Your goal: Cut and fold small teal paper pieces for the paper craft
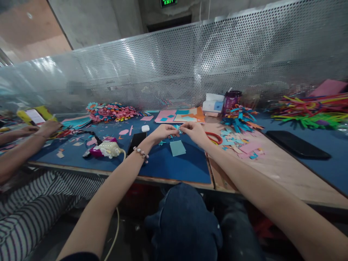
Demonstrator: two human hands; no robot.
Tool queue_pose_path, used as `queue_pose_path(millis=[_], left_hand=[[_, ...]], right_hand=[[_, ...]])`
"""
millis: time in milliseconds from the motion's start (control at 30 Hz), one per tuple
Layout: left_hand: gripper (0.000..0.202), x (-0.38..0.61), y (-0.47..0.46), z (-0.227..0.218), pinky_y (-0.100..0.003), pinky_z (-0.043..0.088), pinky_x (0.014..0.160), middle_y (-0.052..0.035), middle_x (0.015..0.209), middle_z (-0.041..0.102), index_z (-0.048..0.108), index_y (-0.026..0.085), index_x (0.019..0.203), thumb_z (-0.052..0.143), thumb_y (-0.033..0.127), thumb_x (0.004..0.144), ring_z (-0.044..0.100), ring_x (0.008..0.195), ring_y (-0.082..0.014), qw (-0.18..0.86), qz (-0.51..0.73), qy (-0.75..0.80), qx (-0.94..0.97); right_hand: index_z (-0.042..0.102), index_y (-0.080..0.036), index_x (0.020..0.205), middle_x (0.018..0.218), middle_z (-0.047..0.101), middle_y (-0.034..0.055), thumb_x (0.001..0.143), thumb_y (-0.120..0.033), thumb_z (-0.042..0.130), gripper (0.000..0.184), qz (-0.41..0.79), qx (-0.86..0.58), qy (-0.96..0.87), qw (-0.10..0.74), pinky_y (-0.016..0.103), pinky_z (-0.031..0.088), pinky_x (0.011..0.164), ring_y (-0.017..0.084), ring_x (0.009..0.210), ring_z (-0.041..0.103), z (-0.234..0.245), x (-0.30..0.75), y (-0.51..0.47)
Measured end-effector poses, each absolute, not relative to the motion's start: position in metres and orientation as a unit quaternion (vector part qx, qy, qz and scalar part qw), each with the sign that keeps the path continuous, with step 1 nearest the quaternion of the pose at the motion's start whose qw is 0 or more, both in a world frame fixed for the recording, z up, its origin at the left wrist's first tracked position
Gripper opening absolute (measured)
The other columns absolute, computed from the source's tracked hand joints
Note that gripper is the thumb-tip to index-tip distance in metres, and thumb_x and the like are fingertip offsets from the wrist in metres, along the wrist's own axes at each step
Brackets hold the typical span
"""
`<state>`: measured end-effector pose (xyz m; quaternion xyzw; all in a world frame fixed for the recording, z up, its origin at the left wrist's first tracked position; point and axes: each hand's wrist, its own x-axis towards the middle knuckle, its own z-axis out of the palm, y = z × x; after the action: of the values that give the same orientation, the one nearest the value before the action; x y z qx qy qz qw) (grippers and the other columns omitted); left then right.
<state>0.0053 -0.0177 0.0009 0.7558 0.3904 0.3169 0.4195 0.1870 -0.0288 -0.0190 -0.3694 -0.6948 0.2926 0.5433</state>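
My left hand (163,132) and my right hand (194,131) meet above the blue mat (179,165), both with fingers pinched on a small light-blue paper piece (178,127) held between them. A beaded bracelet (141,153) sits on my left wrist. A light-blue paper square (177,148) lies flat on the mat just below my hands. Red-handled scissors (214,137) lie right of my right hand.
A black phone (136,142), a white earbud case (145,128) and a glue gun (104,149) lie to the left. Coloured paper sheets (179,116), a purple jar (231,101), paper flowers (111,111) and scraps (241,145) lie behind. Another person's arm (29,139) reaches in at left. A dark tablet (297,145) lies right.
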Motion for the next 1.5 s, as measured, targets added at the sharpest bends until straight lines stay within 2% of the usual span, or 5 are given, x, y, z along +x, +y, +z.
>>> queue_pose_path(millis=[433, 600, 767, 967, 1500], left_hand=[[0.031, 0.004, -0.013, -0.002, -0.021, 0.037, 0.055, -0.0097, 0.089, 0.07, 0.069, 0.014, 0.088, 0.057, 0.04, 0.076, 0.056, 0.07, -0.0104, 0.387, 0.301, 0.385, 0.782], [0.029, 0.005, -0.013, -0.002, -0.021, 0.038, 0.057, -0.009, 0.086, 0.071, 0.069, 0.014, 0.086, 0.058, 0.038, 0.076, 0.056, 0.068, -0.0101, 0.388, 0.302, 0.392, 0.778], [0.025, 0.007, -0.014, -0.002, -0.02, 0.036, 0.054, -0.0089, 0.085, 0.07, 0.068, 0.013, 0.082, 0.059, 0.035, 0.074, 0.055, 0.067, -0.0092, 0.41, 0.318, 0.391, 0.76], [0.022, 0.008, -0.012, -0.004, -0.019, 0.036, 0.053, -0.0098, 0.081, 0.07, 0.063, 0.012, 0.077, 0.061, 0.033, 0.073, 0.054, 0.065, -0.009, 0.422, 0.352, 0.387, 0.741], [0.022, 0.01, -0.017, 0.001, -0.02, 0.036, 0.051, -0.0099, 0.078, 0.068, 0.055, 0.013, 0.077, 0.057, 0.035, 0.078, 0.057, 0.063, -0.0094, 0.397, 0.345, 0.368, 0.767]], right_hand=[[0.06, -0.016, 0.073, 0.067, 0.062, 0.0027, 0.067, -0.033, 0.067, 0.02, 0.332, -0.378, -0.66, 0.558, 0.029, 0.048, 0.061, 0.014, 0.061, 0.058, -0.025, 0.186, -0.02], [0.054, -0.018, 0.079, 0.066, 0.06, 0.0004, 0.062, -0.038, 0.073, 0.033, 0.355, -0.354, -0.649, 0.573, 0.029, 0.05, 0.061, 0.014, 0.062, 0.058, -0.027, 0.185, -0.017], [0.057, -0.016, 0.087, 0.07, 0.063, 0.0024, 0.062, -0.04, 0.072, 0.037, 0.372, -0.358, -0.644, 0.566, 0.031, 0.049, 0.064, 0.015, 0.064, 0.059, -0.023, 0.186, -0.023], [0.066, -0.014, 0.073, 0.07, 0.064, 0.0036, 0.068, -0.049, 0.064, 0.036, 0.323, -0.387, -0.709, 0.493, 0.027, 0.046, 0.06, 0.013, 0.061, 0.055, -0.017, 0.19, -0.033], [0.065, -0.014, 0.066, 0.063, 0.063, 0.0048, 0.071, -0.051, 0.06, 0.038, 0.261, -0.413, -0.734, 0.471, 0.027, 0.042, 0.058, 0.014, 0.059, 0.054, -0.015, 0.194, -0.031]])
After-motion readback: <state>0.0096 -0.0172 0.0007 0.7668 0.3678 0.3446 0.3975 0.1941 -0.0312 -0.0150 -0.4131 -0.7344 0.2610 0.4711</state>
